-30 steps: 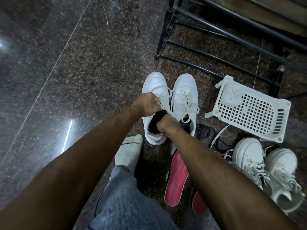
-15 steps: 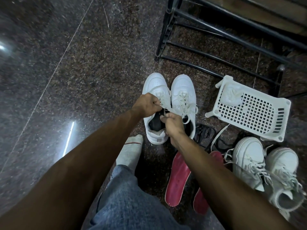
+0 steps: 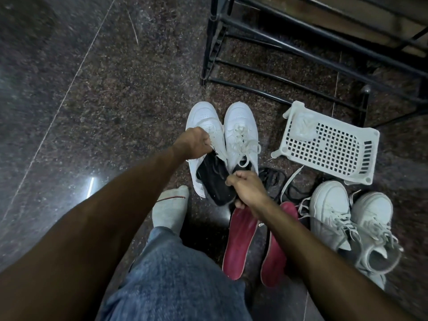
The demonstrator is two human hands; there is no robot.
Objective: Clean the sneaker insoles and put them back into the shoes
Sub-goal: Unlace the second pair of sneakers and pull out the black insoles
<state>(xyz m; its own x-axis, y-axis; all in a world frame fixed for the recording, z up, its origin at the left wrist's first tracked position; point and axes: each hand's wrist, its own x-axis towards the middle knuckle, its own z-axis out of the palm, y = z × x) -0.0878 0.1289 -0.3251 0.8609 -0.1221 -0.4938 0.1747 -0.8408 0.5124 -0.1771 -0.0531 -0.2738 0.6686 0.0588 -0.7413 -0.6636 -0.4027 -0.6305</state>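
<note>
Over speckled stone floor, right hand grips flat black insole

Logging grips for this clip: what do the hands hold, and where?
Left hand grips the white sneaker at its laces; right hand pinches the black insole at its heel end.

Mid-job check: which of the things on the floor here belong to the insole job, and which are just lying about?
In the job:
left hand gripping the white sneaker
right hand pinching the black insole
second white sneaker
two red insoles
grey-laced sneakers

Lying about:
white basket
black rack
black laces
</note>
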